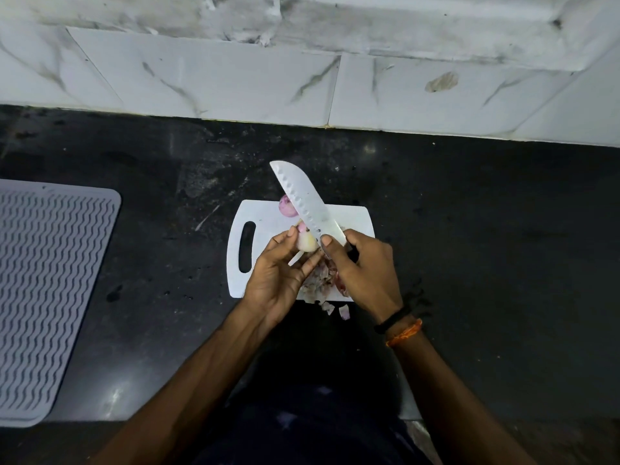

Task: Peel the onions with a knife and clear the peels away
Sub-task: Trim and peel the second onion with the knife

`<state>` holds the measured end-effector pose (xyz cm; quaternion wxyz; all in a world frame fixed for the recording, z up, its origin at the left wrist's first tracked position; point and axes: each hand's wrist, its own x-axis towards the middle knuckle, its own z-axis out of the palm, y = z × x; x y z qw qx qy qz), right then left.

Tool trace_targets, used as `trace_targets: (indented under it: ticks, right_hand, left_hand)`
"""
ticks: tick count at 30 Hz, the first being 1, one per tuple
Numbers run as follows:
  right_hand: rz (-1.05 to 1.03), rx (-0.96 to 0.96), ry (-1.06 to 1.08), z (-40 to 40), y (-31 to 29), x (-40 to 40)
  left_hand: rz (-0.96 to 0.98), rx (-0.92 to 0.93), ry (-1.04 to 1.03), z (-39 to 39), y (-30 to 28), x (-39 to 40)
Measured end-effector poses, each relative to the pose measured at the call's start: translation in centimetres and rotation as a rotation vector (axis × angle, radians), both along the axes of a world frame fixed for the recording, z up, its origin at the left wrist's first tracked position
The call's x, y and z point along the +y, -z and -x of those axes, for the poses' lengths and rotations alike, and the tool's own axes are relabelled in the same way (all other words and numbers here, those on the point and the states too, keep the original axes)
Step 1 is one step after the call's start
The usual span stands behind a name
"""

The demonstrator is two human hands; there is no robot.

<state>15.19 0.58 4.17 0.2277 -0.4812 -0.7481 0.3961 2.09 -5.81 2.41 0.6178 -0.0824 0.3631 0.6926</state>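
The left hand [280, 266] cups a small, mostly peeled onion [308, 241] in its fingertips above the white cutting board [268, 219], while the right hand [360, 266] grips the knife [303, 199] by its handle, thumb pressed on the blade just beside the onion. That thumb and the left fingers sit very close to the edge; a slip on the slick onion could nick them. A second onion [287, 207] rests at the board's far edge, half hidden behind the blade. Peels [318, 280] pile near the front edge, some already spilled onto the dark counter [469, 229].
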Motion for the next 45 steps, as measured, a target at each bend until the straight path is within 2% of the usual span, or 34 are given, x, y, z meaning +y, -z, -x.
trace_targets:
  ticks: [7,16,20,25,28,31,40,43,45]
  right_hand:
    - [-0.044,0.030,0.102,0.0,0.2,0.1]
    - [-0.071,-0.034,0.024,-0.2,0.2,0.0]
    - [-0.093,-0.035,0.056,-0.2,0.2,0.0]
    - [-0.154,-0.146,0.068,-0.1,0.4,0.3]
    - [-0.152,-0.177,0.033,-0.4,0.6,0.7]
    - [-0.081,-0.118,-0.020,-0.9,0.5,1.1]
    - [0.220,0.160,-0.042,-1.4,-1.1,1.1]
    - [0.261,0.220,-0.006,-1.6,-1.3,1.2]
    - [0.235,0.190,0.021,-2.0,-1.2,1.6]
  left_hand:
    - [-0.081,-0.062,0.018,-0.2,0.0,-0.1]
    - [-0.074,-0.032,0.009,-0.3,0.3,-0.3]
    - [-0.093,-0.011,0.041,-0.4,0.5,-0.6]
    - [-0.131,0.020,0.079,-0.3,1.4,-0.5]
    - [-0.146,0.073,0.060,-0.1,1.9,-0.6]
    - [-0.159,0.162,0.035,-0.2,1.9,-0.6]
    - [-0.089,0.629,0.053,0.3,2.3,-0.7]
    - [-0.082,0.618,0.038,0.6,2.4,-0.8]
    - [-0.097,0.581,0.030,0.6,2.5,-0.8]
